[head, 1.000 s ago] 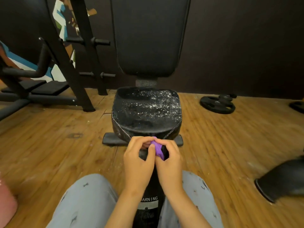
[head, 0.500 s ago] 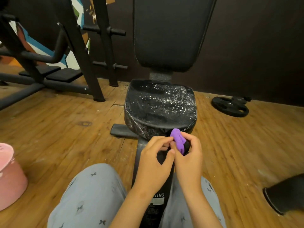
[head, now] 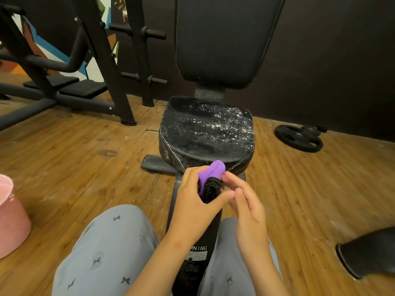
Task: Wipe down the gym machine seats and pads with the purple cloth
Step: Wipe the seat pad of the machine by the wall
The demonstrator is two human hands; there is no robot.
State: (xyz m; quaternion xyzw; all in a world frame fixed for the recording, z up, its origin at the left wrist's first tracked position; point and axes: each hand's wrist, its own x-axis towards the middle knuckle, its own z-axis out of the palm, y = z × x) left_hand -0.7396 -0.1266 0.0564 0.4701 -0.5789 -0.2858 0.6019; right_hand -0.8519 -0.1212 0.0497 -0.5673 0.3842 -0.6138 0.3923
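Glistening seat (head: 206, 133): lay wet at twelve o'clock from the purple cloth (head: 211, 170); a wad this tight would likely smear droplets, not lift them.
Left hand (head: 192, 201): fingers and thumb clamped round the cloth, just short of the seat's near edge.
Right hand (head: 248, 212): fingers loose, apart, beside the cloth at three o'clock, gripping nothing.
Purple cloth: bunched, dark edge showing.

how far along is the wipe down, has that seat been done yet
Barely started. Done: the seat looks wetted, with glistening droplets all over it and none wiped off. In hand: the left hand grips the folded purple cloth just short of the seat's front edge, with the right hand open beside it. Left: wiping the seat, then the back pad above it.
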